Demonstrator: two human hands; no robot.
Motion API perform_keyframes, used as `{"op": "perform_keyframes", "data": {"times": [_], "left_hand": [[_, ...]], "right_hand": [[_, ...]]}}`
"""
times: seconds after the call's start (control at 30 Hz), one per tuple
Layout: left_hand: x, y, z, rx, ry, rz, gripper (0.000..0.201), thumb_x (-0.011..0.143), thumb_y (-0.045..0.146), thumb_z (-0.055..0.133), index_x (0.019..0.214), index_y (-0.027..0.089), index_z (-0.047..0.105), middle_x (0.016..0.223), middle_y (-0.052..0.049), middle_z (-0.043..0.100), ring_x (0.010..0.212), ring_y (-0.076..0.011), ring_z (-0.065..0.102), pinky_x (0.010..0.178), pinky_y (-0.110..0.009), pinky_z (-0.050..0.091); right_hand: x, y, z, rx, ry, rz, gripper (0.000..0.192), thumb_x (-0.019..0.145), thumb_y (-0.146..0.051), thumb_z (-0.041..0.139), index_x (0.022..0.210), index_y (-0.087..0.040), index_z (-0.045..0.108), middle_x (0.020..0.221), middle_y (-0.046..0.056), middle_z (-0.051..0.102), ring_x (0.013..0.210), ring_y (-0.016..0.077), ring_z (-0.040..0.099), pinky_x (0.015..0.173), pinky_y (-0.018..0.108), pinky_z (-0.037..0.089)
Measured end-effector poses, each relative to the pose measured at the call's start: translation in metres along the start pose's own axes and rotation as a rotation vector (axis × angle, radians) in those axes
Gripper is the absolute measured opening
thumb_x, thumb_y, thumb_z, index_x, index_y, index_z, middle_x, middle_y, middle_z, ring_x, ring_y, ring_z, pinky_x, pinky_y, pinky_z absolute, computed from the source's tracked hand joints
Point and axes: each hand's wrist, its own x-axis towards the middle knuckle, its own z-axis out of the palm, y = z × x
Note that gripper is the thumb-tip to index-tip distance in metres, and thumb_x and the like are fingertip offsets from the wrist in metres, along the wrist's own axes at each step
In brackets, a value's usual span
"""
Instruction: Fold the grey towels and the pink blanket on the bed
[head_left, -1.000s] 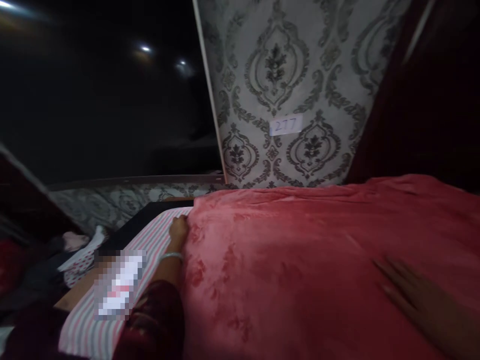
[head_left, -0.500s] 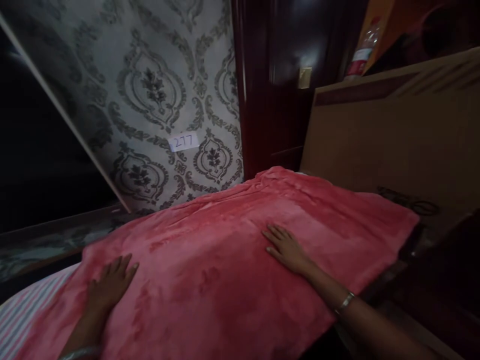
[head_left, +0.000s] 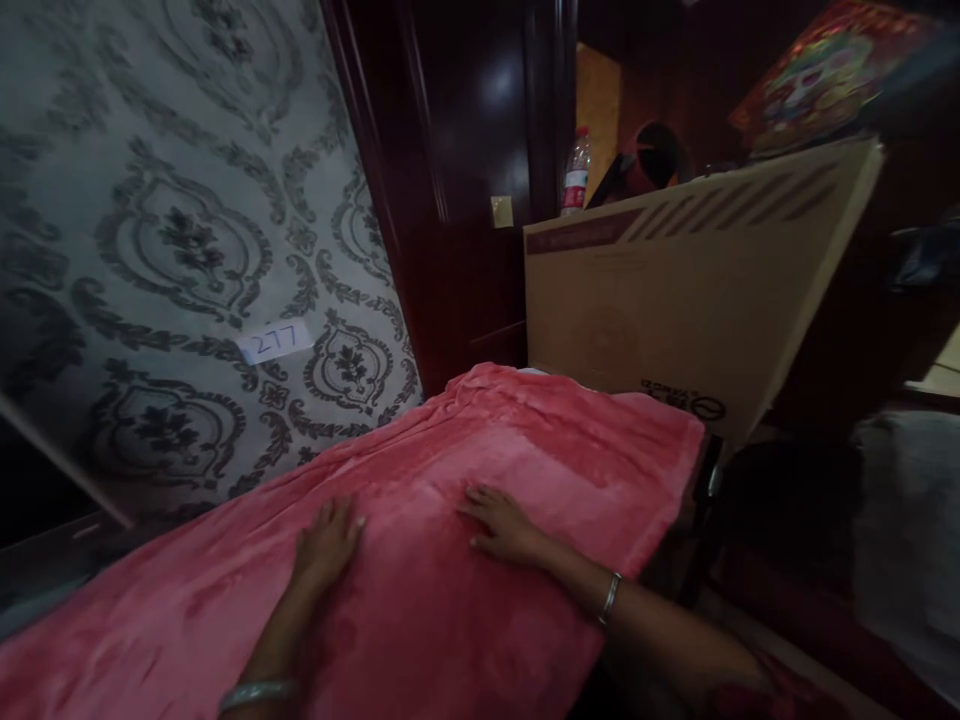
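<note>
A plush pink blanket [head_left: 420, 560] lies spread over a bed-like surface, with darker brushed patches and some wrinkles along its far edge. My left hand [head_left: 327, 545] rests palm down on its middle, fingers slightly apart. To the right, my right hand [head_left: 502, 525] also lies flat on the blanket with its fingers spread. Neither hand grips the cloth. Each wrist wears a bracelet, a pale bangle [head_left: 259, 692] on the left and a silver one [head_left: 610, 598] on the right.
Behind the blanket stands a large cardboard box [head_left: 645, 300], with a bottle [head_left: 576, 175] near its top left. Patterned wallpaper [head_left: 187, 250] bears a paper label [head_left: 274, 341] reading 277. A dark red door [head_left: 465, 120] is beside it. Grey cloth [head_left: 907, 540] hangs at right.
The view has swung to the right, showing more of the box. My left hand has moved rightward over the blanket, closer to my right hand. Both hands stay flat.
</note>
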Motion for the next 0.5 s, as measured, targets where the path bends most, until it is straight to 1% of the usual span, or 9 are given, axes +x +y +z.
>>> {"op": "perform_keyframes", "data": {"times": [0.07,0.1,0.17,0.27,0.37,0.43,0.5], "left_hand": [[0.005,0.028,0.011,0.027,-0.013,0.052,0.053,0.095,0.041,0.038,0.142,0.023,0.052,0.155,-0.014,0.042,0.146,-0.0306,0.032,0.115,-0.056,0.030],[0.006,0.037,0.017,0.057,-0.004,0.061,0.053,0.095,0.042,0.038,0.142,0.024,0.052,0.155,-0.015,0.041,0.146,-0.0319,0.032,0.114,-0.057,0.030],[0.006,0.048,0.029,0.133,0.026,0.058,0.054,0.095,0.042,0.037,0.144,0.023,0.050,0.156,-0.017,0.040,0.146,-0.0331,0.032,0.113,-0.058,0.031],[0.004,0.051,0.040,0.238,0.046,0.043,0.056,0.098,0.037,0.028,0.149,0.019,0.044,0.157,-0.017,0.037,0.146,-0.0314,0.032,0.113,-0.057,0.029],[0.005,0.049,0.042,0.279,0.025,0.042,0.057,0.099,0.035,0.025,0.151,0.019,0.040,0.159,-0.015,0.034,0.147,-0.0296,0.031,0.114,-0.056,0.029],[0.007,0.047,0.042,0.282,0.012,0.042,0.057,0.098,0.036,0.025,0.151,0.020,0.040,0.159,-0.014,0.034,0.147,-0.0293,0.031,0.114,-0.056,0.029],[0.008,0.045,0.044,0.282,0.007,0.035,0.058,0.098,0.036,0.025,0.151,0.020,0.040,0.160,-0.012,0.034,0.147,-0.0285,0.030,0.114,-0.056,0.028]], "right_hand": [[0.007,0.018,-0.015,0.117,0.102,0.005,0.046,0.086,-0.035,0.055,0.130,-0.027,0.066,0.136,-0.001,0.061,0.124,0.0224,0.057,0.107,0.030,0.043],[0.012,0.030,-0.025,0.151,0.165,0.040,0.043,0.088,-0.031,0.051,0.127,-0.025,0.067,0.130,-0.001,0.065,0.117,0.0203,0.062,0.102,0.028,0.047],[0.021,0.060,-0.051,0.155,0.291,0.150,0.042,0.090,-0.025,0.045,0.124,-0.020,0.068,0.125,0.001,0.068,0.110,0.0194,0.065,0.097,0.029,0.050],[0.035,0.118,-0.097,0.110,0.462,0.342,0.043,0.088,-0.018,0.045,0.125,-0.016,0.067,0.124,0.007,0.068,0.114,0.0223,0.064,0.101,0.034,0.048],[0.042,0.176,-0.139,0.052,0.618,0.535,0.045,0.086,-0.013,0.044,0.125,-0.013,0.067,0.125,0.012,0.067,0.116,0.0248,0.062,0.103,0.037,0.047],[0.044,0.207,-0.158,0.019,0.683,0.625,0.046,0.085,-0.010,0.042,0.124,-0.013,0.067,0.123,0.012,0.068,0.115,0.0239,0.063,0.102,0.036,0.047],[0.046,0.230,-0.169,-0.007,0.714,0.680,0.046,0.085,-0.009,0.041,0.122,-0.014,0.068,0.121,0.012,0.068,0.114,0.0231,0.063,0.102,0.035,0.047]]}}
